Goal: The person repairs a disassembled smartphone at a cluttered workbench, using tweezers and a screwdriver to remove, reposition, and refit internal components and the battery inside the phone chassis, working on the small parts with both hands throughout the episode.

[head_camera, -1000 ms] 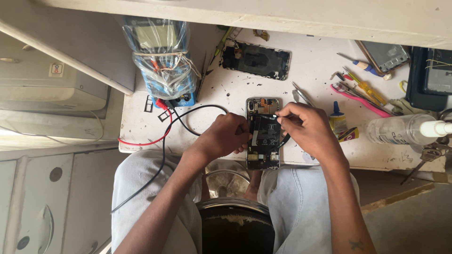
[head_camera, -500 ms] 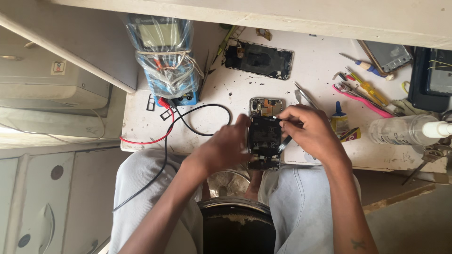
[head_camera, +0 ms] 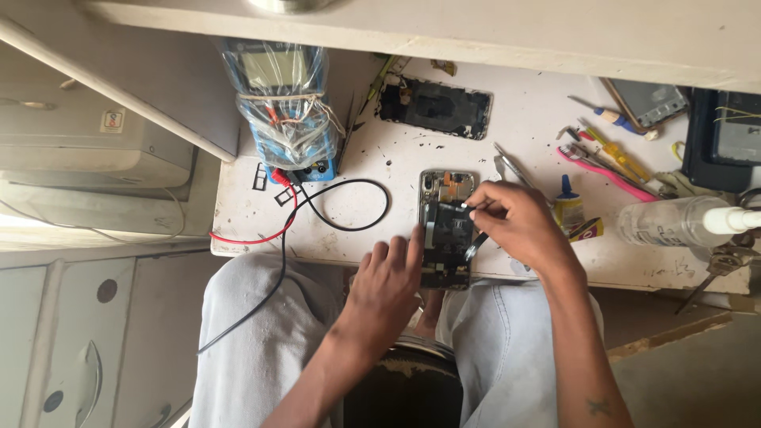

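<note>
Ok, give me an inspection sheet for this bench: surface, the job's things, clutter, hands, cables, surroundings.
Surface: white table, speckled with dark stains.
Job's things: opened phone lying flat at the front edge, insides exposed.
Clutter: second opened phone, plastic-wrapped multimeter, screwdrivers, pink toothbrush, small glue bottle, clear bottle.
Hands: left hand steadies the phone's left edge; right hand holds a thin tool over it.
Cables: red lead and black lead run from the multimeter.
Surroundings: grey cabinet at left.

Bare forearms, no sleeves; small tattoo on rt forearm [head_camera: 598, 406]; pale grey trousers [head_camera: 261, 341].
</note>
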